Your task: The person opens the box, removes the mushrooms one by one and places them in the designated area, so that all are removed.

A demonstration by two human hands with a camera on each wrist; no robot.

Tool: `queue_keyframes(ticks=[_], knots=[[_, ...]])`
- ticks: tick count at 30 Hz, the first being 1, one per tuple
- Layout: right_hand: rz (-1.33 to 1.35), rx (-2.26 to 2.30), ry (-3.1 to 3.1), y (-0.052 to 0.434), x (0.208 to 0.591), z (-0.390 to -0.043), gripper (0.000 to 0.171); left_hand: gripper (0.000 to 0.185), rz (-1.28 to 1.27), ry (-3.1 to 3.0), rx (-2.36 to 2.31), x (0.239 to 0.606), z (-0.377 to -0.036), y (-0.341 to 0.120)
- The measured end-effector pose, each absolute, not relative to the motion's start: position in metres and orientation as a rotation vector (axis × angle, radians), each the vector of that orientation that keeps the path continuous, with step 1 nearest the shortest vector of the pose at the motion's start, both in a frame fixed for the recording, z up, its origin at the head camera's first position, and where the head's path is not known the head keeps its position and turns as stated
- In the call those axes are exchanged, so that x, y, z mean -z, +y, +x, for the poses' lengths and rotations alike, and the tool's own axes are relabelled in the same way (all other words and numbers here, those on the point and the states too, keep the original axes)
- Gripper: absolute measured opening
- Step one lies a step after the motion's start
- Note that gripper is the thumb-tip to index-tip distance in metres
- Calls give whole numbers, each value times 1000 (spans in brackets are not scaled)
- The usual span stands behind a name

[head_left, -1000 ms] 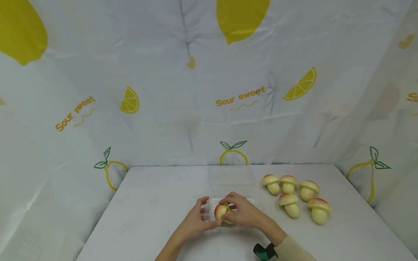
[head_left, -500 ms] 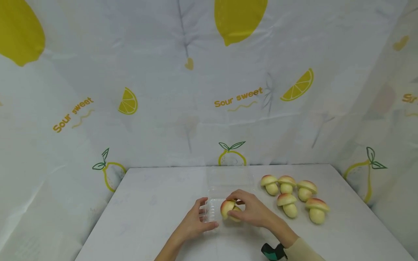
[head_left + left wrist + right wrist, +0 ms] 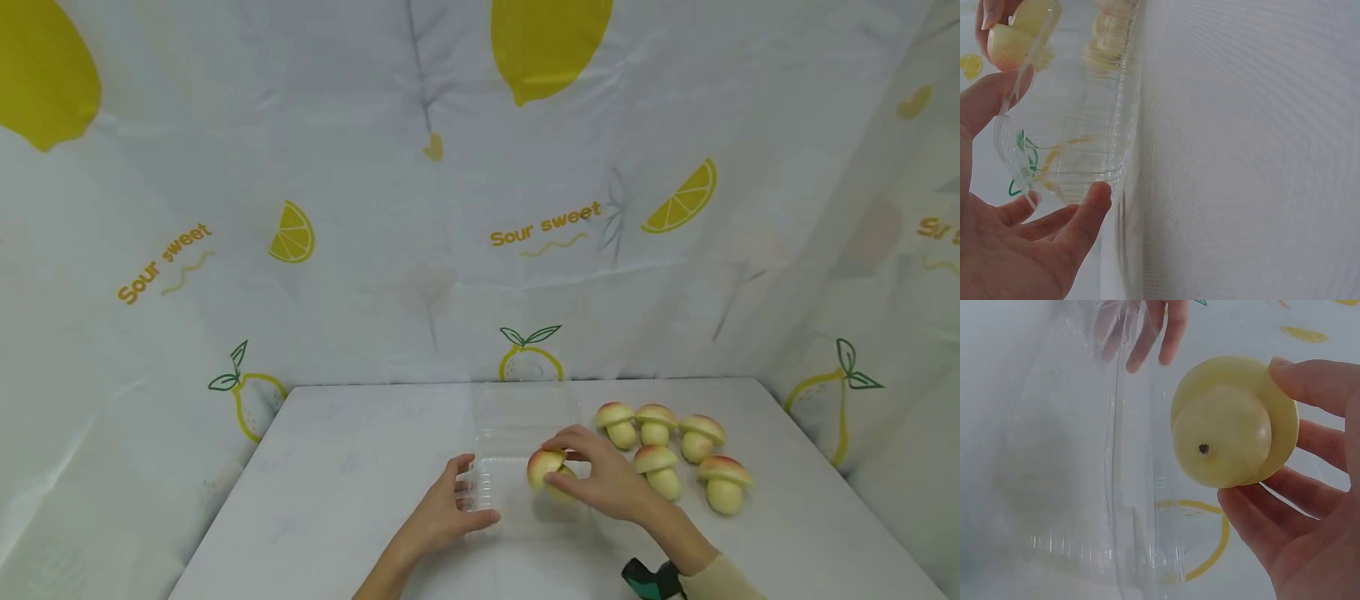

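Note:
My right hand point(image 3: 592, 477) holds a mushroom-shaped yellow and red fruit piece point(image 3: 546, 472) just above the right part of a clear plastic clamshell box point(image 3: 517, 433). In the right wrist view the piece point(image 3: 1234, 422) shows its pale underside and stem, pinched between thumb and fingers. My left hand point(image 3: 450, 512) grips the box's near left corner point(image 3: 1019, 181), thumb and fingers on either side of the rim. Several more mushroom pieces point(image 3: 660, 450) lie on the table to the right.
The white table point(image 3: 337, 467) is walled on three sides by a lemon-printed cloth point(image 3: 420, 208). A dark green wrist strap point(image 3: 648, 579) shows on my right forearm. The box's open lid point(image 3: 525, 404) lies towards the back.
My right hand has carried the mushroom piece to the right, from beside my left hand towards the box's right side. My left hand has stayed on the box corner.

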State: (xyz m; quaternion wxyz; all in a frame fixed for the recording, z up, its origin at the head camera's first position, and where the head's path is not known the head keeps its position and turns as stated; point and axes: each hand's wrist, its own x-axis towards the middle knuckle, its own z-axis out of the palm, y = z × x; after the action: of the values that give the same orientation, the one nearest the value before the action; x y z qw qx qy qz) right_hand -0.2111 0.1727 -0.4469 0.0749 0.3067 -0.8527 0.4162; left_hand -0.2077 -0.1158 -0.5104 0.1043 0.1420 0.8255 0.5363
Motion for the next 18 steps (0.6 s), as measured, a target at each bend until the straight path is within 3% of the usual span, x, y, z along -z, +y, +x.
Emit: queue_keyframes(ticks=[18], knots=[[714,-1291,-2385,213,451,-209,30,94,421,2456,-1547,509,-206,-116]])
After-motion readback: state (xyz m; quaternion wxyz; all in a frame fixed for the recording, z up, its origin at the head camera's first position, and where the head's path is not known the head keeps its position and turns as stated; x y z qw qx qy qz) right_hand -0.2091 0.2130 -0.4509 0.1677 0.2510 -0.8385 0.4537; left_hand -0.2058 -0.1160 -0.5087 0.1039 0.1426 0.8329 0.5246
